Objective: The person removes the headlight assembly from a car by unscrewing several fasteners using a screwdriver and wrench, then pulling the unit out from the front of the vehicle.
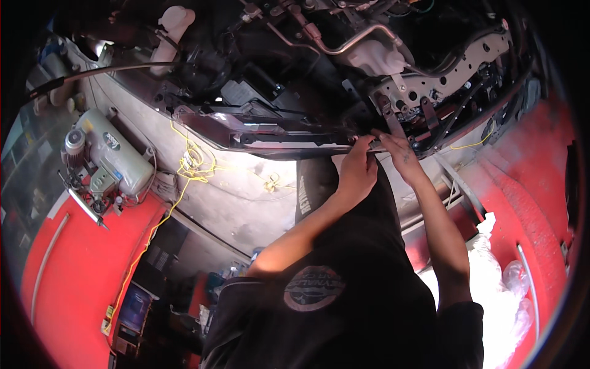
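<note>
Both hands meet at the front edge (276, 147) of a car's open engine bay. My left hand (358, 172) is closed in a pinch, its fingertips at a small part on that edge. From the right, my right hand (398, 154) reaches to the same spot with its fingers bent in close to the left fingertips. What lies between the fingers is too small and shaded to make out. Just beyond the right hand runs a pale metal crossmember (452, 71) with round holes. Behind it sits a whitish plastic reservoir (375, 58) below a bent metal pipe (362, 31).
A grey air compressor (117, 154) stands to the left on a red and grey floor. A yellow cord (193, 166) lies tangled, then runs toward me. A dark rod (123, 67) crosses the bay's left side. White plastic bags (485, 277) lie at the right.
</note>
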Motion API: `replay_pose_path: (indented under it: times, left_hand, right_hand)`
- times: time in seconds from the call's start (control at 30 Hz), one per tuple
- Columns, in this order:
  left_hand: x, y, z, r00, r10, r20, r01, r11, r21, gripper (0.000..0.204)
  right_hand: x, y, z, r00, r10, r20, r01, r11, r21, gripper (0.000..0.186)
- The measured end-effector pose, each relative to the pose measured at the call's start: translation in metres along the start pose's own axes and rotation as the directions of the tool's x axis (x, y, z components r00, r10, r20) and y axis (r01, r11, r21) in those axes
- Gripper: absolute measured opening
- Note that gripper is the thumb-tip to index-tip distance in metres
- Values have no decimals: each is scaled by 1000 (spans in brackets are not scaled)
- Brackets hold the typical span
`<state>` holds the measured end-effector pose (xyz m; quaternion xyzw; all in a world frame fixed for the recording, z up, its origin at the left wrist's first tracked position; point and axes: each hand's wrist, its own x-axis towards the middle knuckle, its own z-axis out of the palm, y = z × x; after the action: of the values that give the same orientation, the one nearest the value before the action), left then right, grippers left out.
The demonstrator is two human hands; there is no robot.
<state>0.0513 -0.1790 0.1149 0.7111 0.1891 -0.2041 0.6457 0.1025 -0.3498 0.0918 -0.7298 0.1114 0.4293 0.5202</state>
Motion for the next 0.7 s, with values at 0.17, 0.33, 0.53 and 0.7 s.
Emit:
replay_pose_path:
  times: [0.17, 0.33, 0.53, 0.7]
  left_hand:
    - [-1, -11, 3, 1000, -16, 14, 18, 989, -145, 46]
    - [-2, -20, 5, 1000, 5, 16, -2, 985, -171, 45]
    - [-9, -16, 9, 993, 102, -61, -109, 987, -117, 45]
    - [-4, -18, 10, 991, 116, -66, -122, 989, -87, 44]
  right_hand:
    - [-17, -32, 10, 998, -27, -56, 25, 999, -30, 44]
    - [-48, -64, 0, 965, -179, -191, 156, 979, -130, 34]
    - [-7, -26, -89, 964, -252, 90, 211, 507, -836, 31]
    - [40, -46, -93, 936, 129, 326, 255, 388, -886, 28]
